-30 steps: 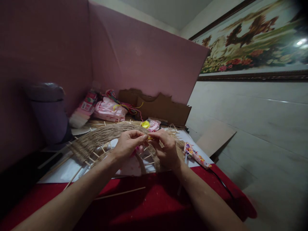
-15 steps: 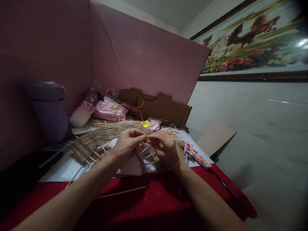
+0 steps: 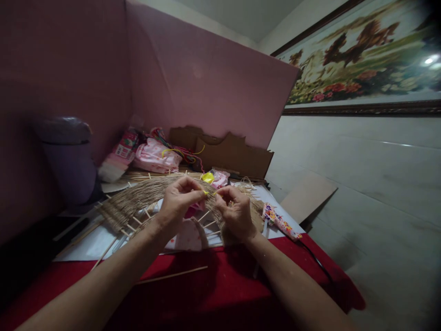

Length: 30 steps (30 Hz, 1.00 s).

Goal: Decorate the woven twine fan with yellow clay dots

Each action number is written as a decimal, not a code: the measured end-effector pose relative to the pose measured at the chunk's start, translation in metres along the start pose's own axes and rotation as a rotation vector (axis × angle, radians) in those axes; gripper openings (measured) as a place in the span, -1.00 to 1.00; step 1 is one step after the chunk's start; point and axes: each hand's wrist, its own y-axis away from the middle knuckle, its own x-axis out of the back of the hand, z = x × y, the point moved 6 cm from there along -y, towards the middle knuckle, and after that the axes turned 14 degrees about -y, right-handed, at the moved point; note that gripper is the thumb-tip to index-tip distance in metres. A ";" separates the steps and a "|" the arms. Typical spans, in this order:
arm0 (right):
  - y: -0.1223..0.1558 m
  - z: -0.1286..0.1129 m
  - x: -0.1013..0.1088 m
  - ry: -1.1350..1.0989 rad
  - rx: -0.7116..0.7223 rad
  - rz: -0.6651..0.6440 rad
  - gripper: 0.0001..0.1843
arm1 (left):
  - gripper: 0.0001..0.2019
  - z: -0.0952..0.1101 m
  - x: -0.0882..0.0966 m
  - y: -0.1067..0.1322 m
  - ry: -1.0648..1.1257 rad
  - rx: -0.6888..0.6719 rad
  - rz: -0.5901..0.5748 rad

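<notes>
Above the woven piece, my left hand point(image 3: 179, 202) pinches a small yellow piece point(image 3: 206, 192) between thumb and fingertips. My right hand point(image 3: 237, 212) is also closed in a pinch, a little to the right, with a bit of yellow at its fingertips. Whether both bits belong to one strand I cannot tell. Beneath the hands lies an arched weave of brown cord point(image 3: 138, 195) on thin wooden sticks, partly covered by my arms. Pink material point(image 3: 193, 210) shows beside my left fingers, and a pale cloth with reddish spots point(image 3: 186, 235) lies below.
A red cloth point(image 3: 234, 276) covers the table, with a loose stick point(image 3: 172, 275) on it. A flower-patterned tool point(image 3: 282, 223) with a black cord lies right. Behind are a yellow packet point(image 3: 207, 178), folded pink fabric point(image 3: 156, 155) and cardboard point(image 3: 237, 154). A purple container point(image 3: 70, 168) stands left.
My hands have drawn slightly apart, the right one moving right and down. A gap now shows between the fingertips, with yellow visible on both sides.
</notes>
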 end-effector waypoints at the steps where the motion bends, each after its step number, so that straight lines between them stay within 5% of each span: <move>1: -0.001 0.006 0.002 -0.078 -0.074 0.023 -0.91 | -0.85 0.004 0.003 0.000 0.029 -0.013 0.020; 6: -0.005 0.024 -0.002 -0.446 -0.363 0.013 -0.80 | -0.76 0.000 0.006 -0.001 0.042 0.042 0.044; 9: -0.004 0.023 -0.009 -0.552 -0.392 -0.043 -0.80 | -0.82 -0.007 0.000 -0.001 -0.141 0.044 0.000; 14: 0.000 0.021 -0.015 -0.618 -0.360 -0.095 -0.81 | -0.85 -0.001 -0.002 0.002 -0.431 -0.139 0.052; 18: 0.000 0.018 -0.012 -0.582 -0.292 -0.077 -0.75 | -0.85 0.001 -0.005 0.002 -0.441 -0.174 0.009; 24: -0.001 0.012 -0.009 -0.428 -0.229 -0.094 -0.86 | -0.87 0.001 -0.003 0.002 -0.277 -0.050 0.002; 30: 0.001 0.002 -0.004 -0.103 -0.060 -0.086 -0.90 | -0.78 -0.005 0.000 0.000 -0.345 -0.003 0.024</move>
